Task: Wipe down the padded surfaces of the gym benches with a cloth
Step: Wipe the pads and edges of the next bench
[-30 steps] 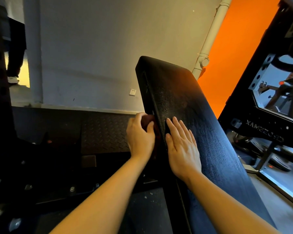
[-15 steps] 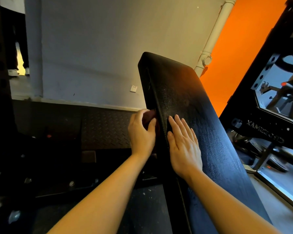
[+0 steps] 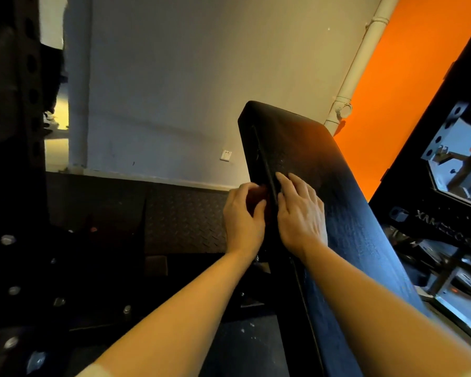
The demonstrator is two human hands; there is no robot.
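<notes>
Bench pad (image 3: 337, 202), black and textured, is running tilted up from the lower right toward the grey wall (image 3: 161, 85), its top end sitting just left of the white pipe (image 3: 356, 69). Left hand (image 3: 242, 221) is pressing against the pad's left side edge, fingers and thumb curling around a dark reddish cloth (image 3: 256, 195); only a small bit of cloth is showing between thumb and fingers, rest is hidden by the hand. Right hand (image 3: 301, 217) is lying flat on the pad's top face just beside the left edge, fingers straight and slightly spread, holding nothing, fingertips (image 3: 280, 176) pointing up the pad. Both hands are sitting near each other, the pad's edge seam running between them. White wall socket (image 3: 225, 155) is sitting on the wall just left of the pad. Orange wall (image 3: 397, 104) is showing right of the pad behind the pipe. Black machine frame (image 3: 441, 213) with mirrored lettering is standing right of the pad. Dark checker-plate floor panel (image 3: 182, 219) is lying left of the pad below the wall.
</notes>
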